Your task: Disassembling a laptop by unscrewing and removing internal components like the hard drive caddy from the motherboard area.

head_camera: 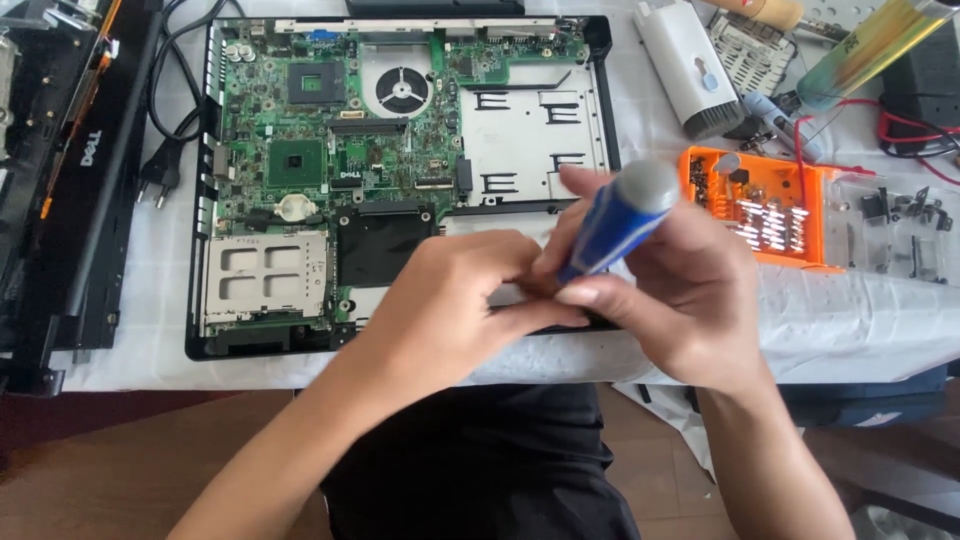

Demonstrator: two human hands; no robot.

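We have a single view, from a camera worn on the head, looking steeply down over the near edge of the desk (880, 330). It sits close: our forearms enter from the bottom, and the open laptop base (400, 150) fills the upper middle. The desk's far edge lies beyond the frame.

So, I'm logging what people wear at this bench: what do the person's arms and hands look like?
Both forearms are bare, with no sleeves in view. The left hand and the right hand wear no gloves, and no rings, watch or wristband show. Nails look short and unpainted.
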